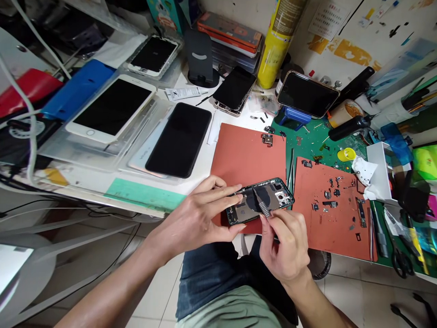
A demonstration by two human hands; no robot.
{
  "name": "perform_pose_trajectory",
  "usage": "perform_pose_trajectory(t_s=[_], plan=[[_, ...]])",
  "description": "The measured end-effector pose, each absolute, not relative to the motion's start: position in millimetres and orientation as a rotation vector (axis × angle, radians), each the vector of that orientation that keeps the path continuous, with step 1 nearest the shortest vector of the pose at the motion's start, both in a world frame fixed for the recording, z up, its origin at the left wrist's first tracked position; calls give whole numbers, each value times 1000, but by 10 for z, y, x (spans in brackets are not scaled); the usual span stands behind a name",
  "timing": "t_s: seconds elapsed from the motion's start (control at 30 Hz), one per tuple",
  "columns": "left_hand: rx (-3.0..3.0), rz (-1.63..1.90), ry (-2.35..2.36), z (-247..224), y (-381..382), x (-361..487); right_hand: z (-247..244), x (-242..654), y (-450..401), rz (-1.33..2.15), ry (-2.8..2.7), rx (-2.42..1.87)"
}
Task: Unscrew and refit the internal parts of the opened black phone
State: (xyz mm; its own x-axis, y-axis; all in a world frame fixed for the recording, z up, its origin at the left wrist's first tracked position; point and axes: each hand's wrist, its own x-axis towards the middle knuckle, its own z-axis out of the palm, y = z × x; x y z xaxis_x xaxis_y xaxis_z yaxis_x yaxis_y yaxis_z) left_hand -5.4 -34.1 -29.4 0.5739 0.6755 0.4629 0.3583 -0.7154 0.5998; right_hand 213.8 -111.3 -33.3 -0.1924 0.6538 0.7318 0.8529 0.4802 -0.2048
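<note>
An opened phone housing (pixel 273 193) lies tilted at the near edge of a reddish-brown mat (pixel 248 155); its inside faces up, with a dark round patch in the middle. My left hand (pixel 208 209) grips the left end of the housing, fingers over the top edge and thumb along the near edge. In my right hand (pixel 287 239) is a slim metal tool with a ridged grip, like a scalpel handle (pixel 264 208), pinched between thumb and fingers. Its thin tip points into the housing near the dark patch. Whether the tip touches cannot be made out.
A second reddish-brown mat (pixel 341 232) to the right bears several small phone parts. Left of the mats lie a black phone (pixel 180 139) and a white phone (pixel 112 107). Behind stand a yellow spray can (pixel 273 54) and a propped phone (pixel 308 93). Scissors (pixel 401 262) lie far right.
</note>
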Motion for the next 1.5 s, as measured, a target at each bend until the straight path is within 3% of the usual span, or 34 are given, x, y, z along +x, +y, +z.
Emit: perform_pose_trajectory(t_s=[1.5], plan=[[2231, 862, 846, -245, -345, -67, -370, 2215, -1067, -290, -2019, -1163]])
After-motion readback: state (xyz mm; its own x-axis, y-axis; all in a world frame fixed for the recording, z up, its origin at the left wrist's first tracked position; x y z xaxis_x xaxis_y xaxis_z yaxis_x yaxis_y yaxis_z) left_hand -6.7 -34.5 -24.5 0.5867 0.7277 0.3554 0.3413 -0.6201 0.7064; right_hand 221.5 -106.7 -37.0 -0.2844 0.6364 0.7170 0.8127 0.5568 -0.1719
